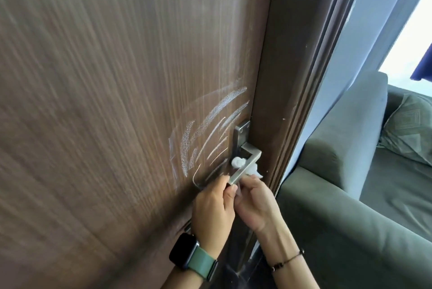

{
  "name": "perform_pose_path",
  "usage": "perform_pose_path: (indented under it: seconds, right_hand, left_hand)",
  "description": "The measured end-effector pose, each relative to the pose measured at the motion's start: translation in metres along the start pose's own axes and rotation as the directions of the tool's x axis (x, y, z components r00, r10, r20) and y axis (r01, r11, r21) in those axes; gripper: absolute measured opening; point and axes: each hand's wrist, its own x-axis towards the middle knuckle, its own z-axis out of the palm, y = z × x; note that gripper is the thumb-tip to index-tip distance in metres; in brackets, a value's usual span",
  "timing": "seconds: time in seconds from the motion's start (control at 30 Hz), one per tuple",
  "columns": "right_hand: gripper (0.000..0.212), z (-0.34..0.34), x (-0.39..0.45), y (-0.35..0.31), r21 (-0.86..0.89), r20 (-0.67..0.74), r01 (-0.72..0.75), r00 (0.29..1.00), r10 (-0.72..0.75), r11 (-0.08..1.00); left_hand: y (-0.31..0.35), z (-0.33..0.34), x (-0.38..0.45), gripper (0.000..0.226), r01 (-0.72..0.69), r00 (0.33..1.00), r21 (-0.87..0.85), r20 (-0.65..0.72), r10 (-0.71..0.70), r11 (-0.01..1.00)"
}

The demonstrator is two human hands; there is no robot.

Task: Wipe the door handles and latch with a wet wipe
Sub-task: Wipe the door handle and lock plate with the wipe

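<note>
A brushed-metal lever handle (246,165) on a long backplate (241,135) sits at the right edge of a dark wood door (117,101). A white wet wipe (238,162) is looped around the lever, with one bunch showing above it and another below at the right. My left hand (214,207), with a green-strapped watch on its wrist, pinches the lever's free end and the wipe there. My right hand (256,202) grips the wipe's lower end just under the lever. The latch is hidden.
Pale wet smear marks (205,134) streak the door left of the handle. The dark door frame (292,78) runs along the right. Beyond it stands a grey-green sofa (350,218) with a patterned cushion (409,129), under a bright window (411,38).
</note>
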Motion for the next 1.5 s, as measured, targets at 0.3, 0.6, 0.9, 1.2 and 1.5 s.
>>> perform_pose_path:
  seconds: [0.3, 0.6, 0.9, 1.2, 1.5]
  right_hand:
    - [0.034, 0.002, -0.037, 0.008, -0.360, 0.105, -0.020, 0.993, 0.062, 0.933]
    - [0.028, -0.035, 0.010, -0.020, -0.351, -0.185, 0.154, 0.956, -0.229, 0.924]
    - [0.008, -0.033, 0.049, -0.004, -0.690, -0.098, 0.428, 0.743, -0.662, 0.583]
    - [0.024, -0.040, 0.057, -0.012, -0.862, 0.288, 0.502, 0.610, -0.739, 0.078]
    - [0.046, -0.041, 0.057, -0.030, -0.708, 0.478, 0.706, 0.465, -0.745, -0.013]
  left_hand:
    - [0.003, -0.008, -0.008, 0.048, 0.045, 0.998, 0.242, 0.042, -0.056, 0.969]
    - [0.041, 0.013, 0.023, 0.030, 0.053, 0.988, 0.652, 0.075, -0.134, 0.756]
    - [0.034, 0.042, 0.010, 0.022, 0.167, 0.972, 0.755, -0.018, -0.235, 0.635]
    - [0.022, 0.064, 0.004, 0.027, 0.081, 0.981, 0.868, 0.018, -0.194, 0.489]
    - [0.019, 0.064, 0.008, 0.031, 0.099, 0.979, 0.861, 0.006, -0.205, 0.498]
